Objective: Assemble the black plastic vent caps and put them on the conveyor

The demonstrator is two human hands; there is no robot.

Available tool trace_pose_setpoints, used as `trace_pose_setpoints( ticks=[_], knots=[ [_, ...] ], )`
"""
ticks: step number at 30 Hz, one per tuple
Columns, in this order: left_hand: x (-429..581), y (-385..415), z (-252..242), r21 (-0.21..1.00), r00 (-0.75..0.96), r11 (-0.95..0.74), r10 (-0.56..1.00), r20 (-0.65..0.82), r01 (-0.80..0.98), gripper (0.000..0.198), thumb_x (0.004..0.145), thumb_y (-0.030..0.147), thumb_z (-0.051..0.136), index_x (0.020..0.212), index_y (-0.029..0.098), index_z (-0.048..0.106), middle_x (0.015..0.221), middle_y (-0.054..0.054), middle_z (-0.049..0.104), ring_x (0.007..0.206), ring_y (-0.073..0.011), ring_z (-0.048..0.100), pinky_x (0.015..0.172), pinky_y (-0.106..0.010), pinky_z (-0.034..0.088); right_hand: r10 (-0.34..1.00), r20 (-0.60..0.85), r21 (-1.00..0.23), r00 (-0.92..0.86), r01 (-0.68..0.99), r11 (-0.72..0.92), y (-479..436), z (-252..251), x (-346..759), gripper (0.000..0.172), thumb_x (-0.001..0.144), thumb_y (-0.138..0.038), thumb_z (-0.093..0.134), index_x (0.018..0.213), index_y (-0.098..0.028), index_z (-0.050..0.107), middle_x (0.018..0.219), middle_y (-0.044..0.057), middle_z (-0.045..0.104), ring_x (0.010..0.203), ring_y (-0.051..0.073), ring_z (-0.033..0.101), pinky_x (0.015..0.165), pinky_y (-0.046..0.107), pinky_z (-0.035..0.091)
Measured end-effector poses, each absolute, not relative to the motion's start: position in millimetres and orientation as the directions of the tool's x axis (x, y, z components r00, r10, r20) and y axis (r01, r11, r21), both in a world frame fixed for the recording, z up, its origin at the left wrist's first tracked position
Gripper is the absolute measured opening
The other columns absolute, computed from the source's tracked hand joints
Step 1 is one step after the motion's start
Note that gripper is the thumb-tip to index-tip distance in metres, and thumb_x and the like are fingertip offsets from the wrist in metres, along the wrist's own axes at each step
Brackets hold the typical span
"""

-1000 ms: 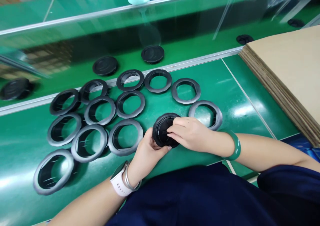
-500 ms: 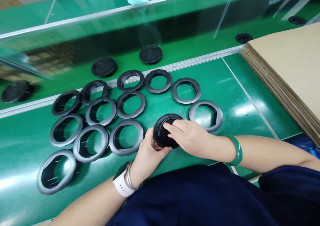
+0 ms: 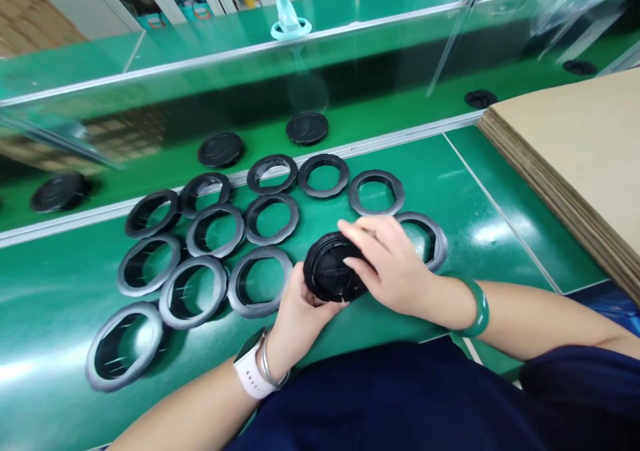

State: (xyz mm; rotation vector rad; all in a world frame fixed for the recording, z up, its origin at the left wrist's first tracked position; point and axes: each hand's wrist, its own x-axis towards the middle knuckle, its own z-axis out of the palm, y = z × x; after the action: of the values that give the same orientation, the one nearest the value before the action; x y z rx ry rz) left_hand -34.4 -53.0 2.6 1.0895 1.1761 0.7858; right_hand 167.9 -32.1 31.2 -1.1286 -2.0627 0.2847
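Head view: left hand (image 3: 300,311) pinches black cap (image 3: 330,269) (any lettering unreadable), right hand (image 3: 395,264) spread.

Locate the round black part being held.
In the head view, the round black part sits just below centre, held in the left hand, with a grey ring to its left and the right hand at its right.

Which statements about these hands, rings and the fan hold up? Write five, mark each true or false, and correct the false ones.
1. The left hand grips a round black part. True.
2. The green bangle circles the left wrist. False: it circles the right.
3. A cardboard stack lies to the right of the dark open rings. True.
4. The mint-green fan stands among the rings. False: it stands beyond them.
5. The right hand wears a glove. False: it is bare.
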Motion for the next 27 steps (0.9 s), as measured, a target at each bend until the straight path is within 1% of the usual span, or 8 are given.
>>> trace_pose_setpoints(
  ticks=[2, 5, 7, 9, 11, 15, 20, 27],
  knots=[
    [-35.6, -54.1, 2.2, 0.950, 0.248, 0.311, 0.918, -0.309, 0.032, 0.067, 0.063, 0.021, 0.089, 0.114, 0.025, 0.045, 0.111, 0.000, 0.063, 0.101, -0.0198, 0.067, 0.084, -0.032, 0.059, 0.877, 0.412, -0.634, -0.249, 0.613, 0.472, -28.8, 32.4, 171.3, 0.040, 0.101, -0.025, 0.051, 0.139, -0.014, 0.046, 0.128, 0.016, 0.053, 0.120, 0.029, 0.049, 0.104, 0.050, 0.042],
    [-39.3, -55.2, 1.9, 0.961, 0.304, 0.274, 0.914, -0.270, 0.030, 0.079, 0.060, 0.027, 0.092, 0.123, 0.026, 0.044, 0.122, -0.003, 0.060, 0.113, -0.0248, 0.062, 0.091, -0.036, 0.056, 0.946, 0.185, -0.789, -0.267, 0.533, 0.305, -27.0, 29.2, 171.8, 0.022, 0.101, -0.023, 0.051, 0.122, -0.018, 0.056, 0.115, 0.010, 0.058, 0.110, 0.024, 0.055, 0.098, 0.043, 0.047],
    [-42.1, -55.0, 3.0, 0.972, 0.334, 0.226, 0.913, -0.233, 0.059, 0.076, 0.068, 0.034, 0.087, 0.129, 0.026, 0.042, 0.126, -0.005, 0.058, 0.118, -0.0266, 0.059, 0.095, -0.038, 0.054, 0.955, 0.123, -0.838, -0.271, 0.487, 0.246, -27.7, 25.7, 169.0, 0.012, 0.099, -0.020, 0.053, 0.111, -0.018, 0.057, 0.108, 0.007, 0.057, 0.104, 0.022, 0.055, 0.094, 0.040, 0.047],
    [-44.1, -54.0, 5.1, 0.976, 0.332, 0.174, 0.920, -0.208, 0.131, 0.063, 0.079, 0.038, 0.078, 0.130, 0.026, 0.043, 0.125, -0.005, 0.058, 0.118, -0.0260, 0.058, 0.098, -0.039, 0.051, 0.958, 0.113, -0.860, -0.264, 0.457, 0.227, -29.1, 22.4, 165.1, 0.009, 0.098, -0.019, 0.055, 0.106, -0.018, 0.055, 0.106, 0.007, 0.055, 0.103, 0.022, 0.054, 0.093, 0.039, 0.046],
    [-44.9, -53.0, 7.2, 0.966, 0.314, 0.126, 0.929, -0.194, 0.224, 0.052, 0.085, 0.039, 0.072, 0.128, 0.026, 0.045, 0.122, -0.004, 0.058, 0.116, -0.0242, 0.057, 0.099, -0.039, 0.049, 0.963, 0.105, -0.880, -0.250, 0.429, 0.207, -30.5, 19.7, 161.3, 0.008, 0.096, -0.018, 0.057, 0.104, -0.019, 0.054, 0.105, 0.006, 0.054, 0.102, 0.021, 0.053, 0.093, 0.038, 0.045],
    [-44.3, -52.0, 9.6, 0.940, 0.301, 0.080, 0.935, -0.186, 0.330, 0.046, 0.089, 0.039, 0.068, 0.127, 0.027, 0.045, 0.120, -0.003, 0.058, 0.115, -0.0223, 0.056, 0.101, -0.037, 0.046, 0.975, 0.083, -0.918, -0.207, 0.365, 0.156, -31.0, 16.1, 156.4, 0.011, 0.091, -0.017, 0.063, 0.096, -0.020, 0.053, 0.098, 0.002, 0.054, 0.094, 0.019, 0.053, 0.085, 0.035, 0.044],
    [-43.5, -51.6, 8.2, 0.933, 0.311, 0.053, 0.935, -0.172, 0.356, 0.044, 0.090, 0.040, 0.066, 0.127, 0.026, 0.046, 0.122, -0.003, 0.058, 0.116, -0.0223, 0.055, 0.102, -0.037, 0.044, 0.987, 0.064, -0.943, -0.147, 0.316, 0.108, -28.1, 13.8, 153.6, 0.016, 0.083, -0.014, 0.067, 0.085, -0.020, 0.052, 0.090, 0.000, 0.054, 0.087, 0.018, 0.052, 0.077, 0.032, 0.042],
    [-45.2, -51.3, 7.1, 0.928, 0.326, 0.054, 0.927, -0.184, 0.369, 0.039, 0.091, 0.040, 0.066, 0.122, 0.025, 0.049, 0.115, -0.002, 0.059, 0.109, -0.0211, 0.057, 0.096, -0.035, 0.046, 0.992, 0.090, -0.949, -0.092, 0.295, 0.113, -28.7, 8.6, 149.9, 0.017, 0.081, -0.016, 0.068, 0.082, -0.020, 0.051, 0.087, -0.001, 0.055, 0.083, 0.017, 0.052, 0.074, 0.032, 0.042]
  ],
)
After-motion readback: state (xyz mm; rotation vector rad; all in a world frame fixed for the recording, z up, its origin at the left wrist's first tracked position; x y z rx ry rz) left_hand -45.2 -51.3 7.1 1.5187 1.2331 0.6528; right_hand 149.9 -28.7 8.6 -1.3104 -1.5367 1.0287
